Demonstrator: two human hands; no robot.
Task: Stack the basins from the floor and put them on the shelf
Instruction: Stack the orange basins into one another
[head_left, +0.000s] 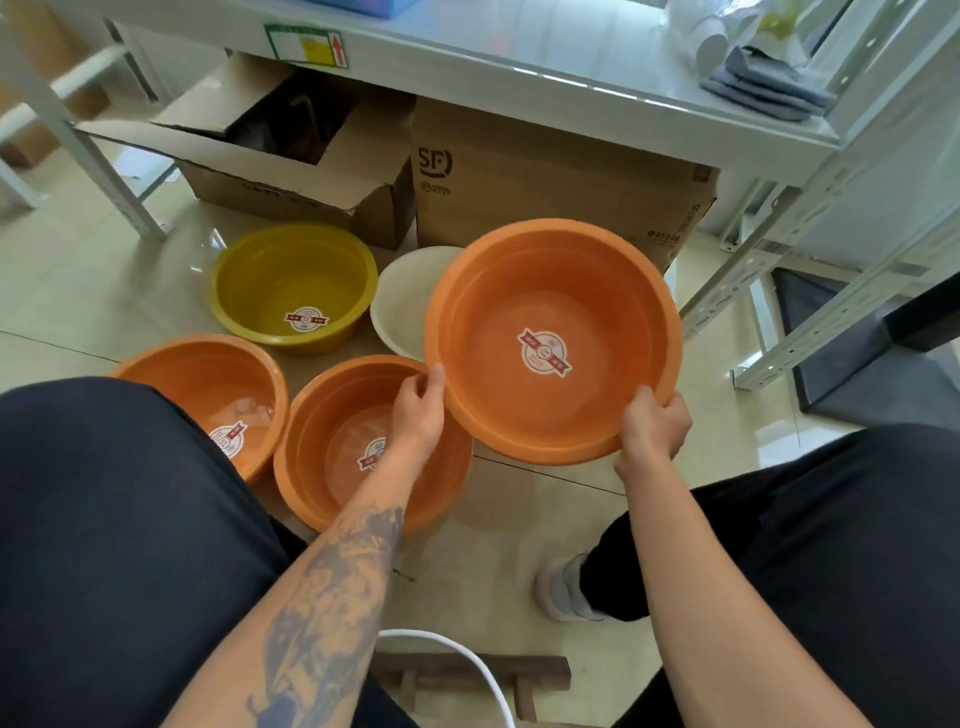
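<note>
Holding the lifted orange basin (553, 340) by its near rim, both hands are clamped on it: the left hand (418, 410) pinches the rim's left side, the right hand (655, 428) the near right side. It hangs tilted toward the camera, off the floor (93, 291), in front of the closed cardboard box (561, 176) and below the shelf (571, 62) where the stack should end up.

The main risk, as I judge it, is the basin itself: gripped only along one edge, it could swing or slip as it is carried over, and a crooked drop into the middle orange basin (363, 447) just below the left hand could wedge it or knock that one into its neighbours. The left orange basin (208, 395), yellow basin (293, 288) and white basin (410, 301) sit close together, so a nudge would scatter them. The open cardboard box (291, 150) crowds the space under the shelf.

Hard to make out: the white basin is half hidden behind the lifted one, the left orange basin is partly covered by a knee, the fingers beneath the rim cannot be seen, and the round labels are unreadable.
</note>
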